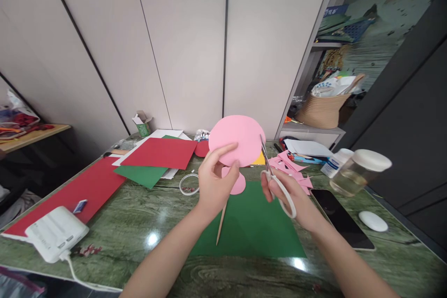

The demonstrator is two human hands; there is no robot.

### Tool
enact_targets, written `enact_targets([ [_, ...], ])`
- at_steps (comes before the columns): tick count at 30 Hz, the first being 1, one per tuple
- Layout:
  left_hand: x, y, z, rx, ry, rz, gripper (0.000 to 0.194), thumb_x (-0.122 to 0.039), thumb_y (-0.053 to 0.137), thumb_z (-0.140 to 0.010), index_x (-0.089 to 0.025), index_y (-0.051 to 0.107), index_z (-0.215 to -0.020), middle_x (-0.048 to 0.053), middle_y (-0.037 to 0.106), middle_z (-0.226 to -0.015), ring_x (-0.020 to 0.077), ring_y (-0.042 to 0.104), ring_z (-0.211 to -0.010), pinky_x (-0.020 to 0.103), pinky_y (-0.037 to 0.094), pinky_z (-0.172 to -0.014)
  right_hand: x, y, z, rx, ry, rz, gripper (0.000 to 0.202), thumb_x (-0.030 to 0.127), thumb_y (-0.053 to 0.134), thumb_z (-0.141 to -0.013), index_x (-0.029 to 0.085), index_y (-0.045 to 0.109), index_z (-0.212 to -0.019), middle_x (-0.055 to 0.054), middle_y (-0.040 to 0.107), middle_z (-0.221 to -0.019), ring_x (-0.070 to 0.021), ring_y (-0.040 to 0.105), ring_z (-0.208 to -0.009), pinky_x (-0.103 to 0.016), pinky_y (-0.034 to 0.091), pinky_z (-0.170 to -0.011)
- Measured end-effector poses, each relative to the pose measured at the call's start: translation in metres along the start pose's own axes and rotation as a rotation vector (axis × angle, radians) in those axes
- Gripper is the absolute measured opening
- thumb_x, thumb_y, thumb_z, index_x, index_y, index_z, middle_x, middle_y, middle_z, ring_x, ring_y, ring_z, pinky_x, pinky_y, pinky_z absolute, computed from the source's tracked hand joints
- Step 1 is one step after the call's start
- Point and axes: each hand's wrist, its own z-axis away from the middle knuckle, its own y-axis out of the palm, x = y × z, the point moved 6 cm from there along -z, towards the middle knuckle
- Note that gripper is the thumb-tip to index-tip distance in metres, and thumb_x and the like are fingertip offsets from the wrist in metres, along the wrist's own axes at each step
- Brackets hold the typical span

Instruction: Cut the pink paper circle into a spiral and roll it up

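A round pink paper disc [240, 132] is pinched between the thumb and fingers of my left hand [218, 177], held up above the table. My right hand [286, 191] grips white-handled scissors [267, 160], their blades at the disc's right edge. Below the disc, a smaller pink paper circle [239, 185] shows partly behind my left thumb. Under both hands lies a green paper sheet [258, 223] with a thin wooden stick [221, 226] on it. Pink paper scraps [291, 167] lie just beyond my right hand.
Red sheets [167, 151], a roll of tape [189, 185] and a white power adapter [56, 233] are on the left. To the right are a phone [340, 219], a white oval object [373, 221], a lidded jar [358, 172] and a white bottle [335, 162]. Cabinet doors [188, 46] rise behind.
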Motion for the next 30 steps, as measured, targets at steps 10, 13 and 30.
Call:
enact_targets([
  [10, -0.002, 0.0, 0.0, 0.009, 0.0, 0.034, 0.022, -0.016, 0.06, -0.076, -0.02, 0.066, -0.097, 0.007, 0.066, -0.104, 0.0184, 0.061, -0.099, 0.03, 0.053, -0.082, -0.003, 0.001, -0.001, 0.004, 0.014, -0.025, 0.04, 0.056, 0.038, -0.088, 0.02, 0.043, -0.073, 0.002, 0.045, -0.06, -0.0129, 0.039, -0.056, -0.026, 0.031, -0.054],
  [13, -0.001, 0.0, 0.0, 0.008, -0.01, 0.043, 0.018, -0.019, 0.059, -0.078, -0.02, 0.068, -0.094, 0.007, 0.067, -0.1, 0.0184, 0.062, -0.097, 0.03, 0.053, -0.081, -0.004, 0.0, -0.001, 0.002, 0.006, -0.024, 0.04, 0.056, 0.039, -0.088, 0.02, 0.043, -0.071, 0.002, 0.046, -0.06, -0.0127, 0.04, -0.056, -0.026, 0.031, -0.054],
  [30, -0.002, 0.001, 0.0, 0.002, -0.02, 0.026, 0.029, -0.015, 0.063, -0.073, -0.02, 0.066, -0.101, 0.007, 0.064, -0.105, 0.0174, 0.061, -0.097, 0.027, 0.053, -0.079, 0.005, 0.001, -0.001, -0.011, -0.014, -0.021, 0.041, 0.058, 0.038, -0.087, 0.02, 0.044, -0.073, 0.001, 0.047, -0.062, -0.0143, 0.042, -0.06, -0.027, 0.033, -0.056],
])
